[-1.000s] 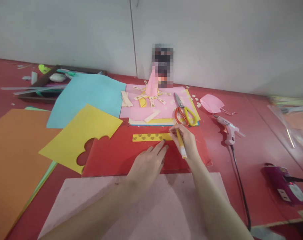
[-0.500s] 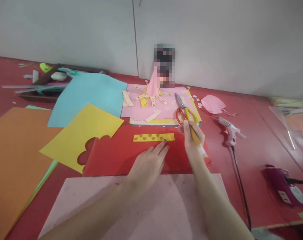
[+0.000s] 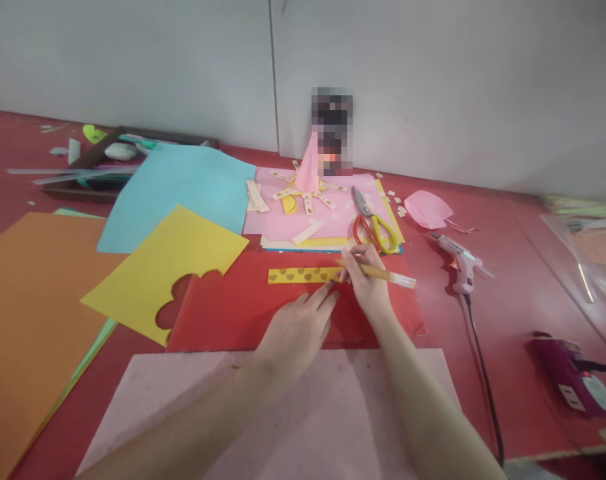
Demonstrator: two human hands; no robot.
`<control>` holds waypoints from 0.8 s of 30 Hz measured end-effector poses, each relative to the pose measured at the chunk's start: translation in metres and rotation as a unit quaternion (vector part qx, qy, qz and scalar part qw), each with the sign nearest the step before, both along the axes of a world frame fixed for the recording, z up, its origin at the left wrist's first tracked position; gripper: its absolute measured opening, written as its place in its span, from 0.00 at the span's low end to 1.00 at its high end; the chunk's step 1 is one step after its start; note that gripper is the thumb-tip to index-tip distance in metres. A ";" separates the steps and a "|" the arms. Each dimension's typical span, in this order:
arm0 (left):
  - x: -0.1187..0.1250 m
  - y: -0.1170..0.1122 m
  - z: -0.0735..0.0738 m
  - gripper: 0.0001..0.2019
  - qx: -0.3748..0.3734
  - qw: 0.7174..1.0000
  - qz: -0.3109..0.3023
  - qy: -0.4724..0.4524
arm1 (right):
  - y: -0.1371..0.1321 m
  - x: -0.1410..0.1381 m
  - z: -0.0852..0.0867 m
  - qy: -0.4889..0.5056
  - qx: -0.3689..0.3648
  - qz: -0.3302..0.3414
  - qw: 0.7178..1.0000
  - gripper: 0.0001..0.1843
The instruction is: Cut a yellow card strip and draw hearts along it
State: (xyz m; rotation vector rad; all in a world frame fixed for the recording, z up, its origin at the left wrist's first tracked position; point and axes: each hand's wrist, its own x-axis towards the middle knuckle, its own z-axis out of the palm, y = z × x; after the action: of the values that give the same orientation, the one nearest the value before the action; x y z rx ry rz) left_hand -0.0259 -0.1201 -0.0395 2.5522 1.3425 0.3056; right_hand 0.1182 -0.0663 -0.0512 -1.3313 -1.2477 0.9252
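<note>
Pointing left, pen (image 3: 375,271) at crosswise strip (image 3: 303,275)

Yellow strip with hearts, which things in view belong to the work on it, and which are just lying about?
In use, apparently:
- yellow strip
- left hand, at its near edge
- right hand, holding the pen
- red sheet beneath

Lying about, probably:
- scissors
- glue gun
- blue sheet
- pink paper piece

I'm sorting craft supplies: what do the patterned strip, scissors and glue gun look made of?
Strip: probably matte paper, being thin and flat.
Scissors: likely metal blades, from their grey sheen; smooth coloured handles, perhaps plastic.
Glue gun: likely smooth plastic, given its moulded body.
</note>
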 end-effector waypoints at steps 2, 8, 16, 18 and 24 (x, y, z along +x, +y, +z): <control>0.000 0.000 -0.001 0.18 0.000 1.000 0.000 -0.002 | 0.000 0.001 0.001 -0.014 0.003 0.002 1.000 0.13; 0.000 0.000 -0.001 0.20 0.006 1.000 0.003 0.010 | -0.001 0.004 0.001 -0.025 0.013 -0.013 1.000 0.17; 0.000 0.000 -0.001 0.20 0.014 1.000 0.004 0.010 | 0.001 0.002 -0.003 -0.053 0.005 -0.008 0.999 0.18; 0.000 0.000 -0.001 0.20 0.010 1.000 0.004 0.006 | 0.001 0.003 -0.004 -0.061 0.012 -0.010 0.998 0.18; 0.000 -0.001 -0.001 0.19 0.006 1.000 0.006 0.001 | 0.001 0.004 -0.004 -0.094 0.023 -0.002 0.995 0.17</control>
State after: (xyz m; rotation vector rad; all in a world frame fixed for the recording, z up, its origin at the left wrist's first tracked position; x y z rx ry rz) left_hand -0.0260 -0.1206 -0.0409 2.5550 1.3604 0.3141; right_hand 0.1220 -0.0655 -0.0549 -1.4082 -1.4001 0.7779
